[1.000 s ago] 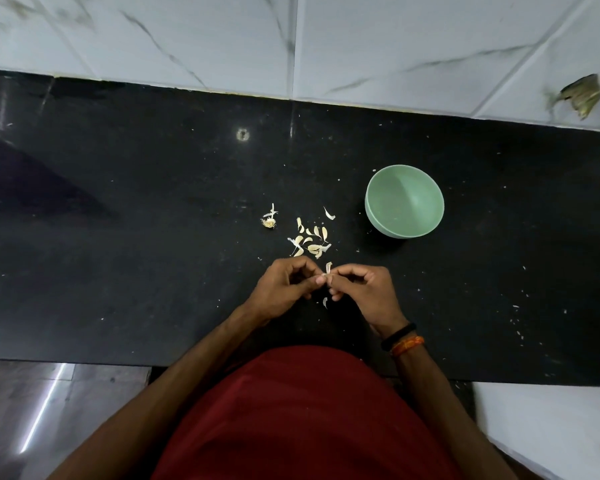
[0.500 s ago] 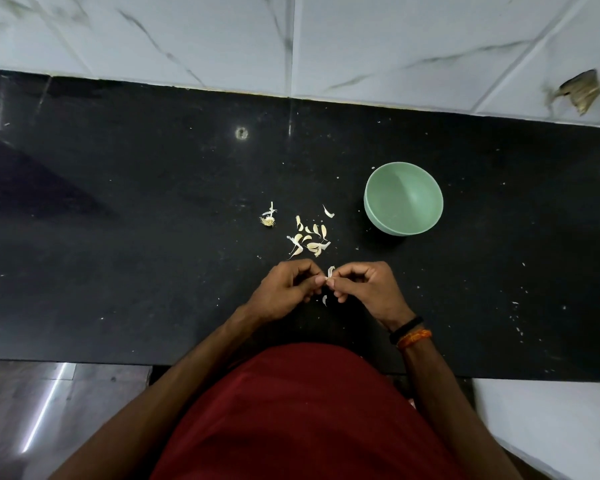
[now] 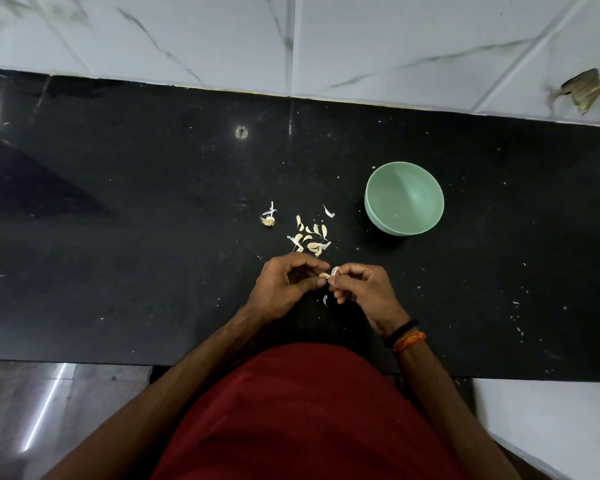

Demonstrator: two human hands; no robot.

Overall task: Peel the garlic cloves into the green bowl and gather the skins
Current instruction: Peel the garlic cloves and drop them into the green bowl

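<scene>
Fingers (image 3: 317, 281) of both hands pinch a garlic clove (image 3: 325, 275) between loose cloves (image 3: 309, 239) and fallen skin (image 3: 325, 300).

"That surface (image 3: 125, 188) — stone, would you say?"

"Polished black stone, yes. It's glossy enough to carry pale streaks of reflected light, though it's flecked with white specks all over."

"And the wall (image 3: 395, 36) behind it?"

"Glazed white tile with grey marble veining, smooth and shiny, with thin grout lines between."

"The green bowl (image 3: 404, 198)?"

"Looks like plastic, smooth, with a soft satin sheen rather than a hard gloss."

"Those scraps beside it?"

"The garlic skins (image 3: 309, 237) look thin, dry and papery, cream to white."

"The person's clothing?"

"A matt dark red cloth shirt (image 3: 309, 410). The wristbands (image 3: 405, 336) look like thread or cord, one black, one orange."
</scene>
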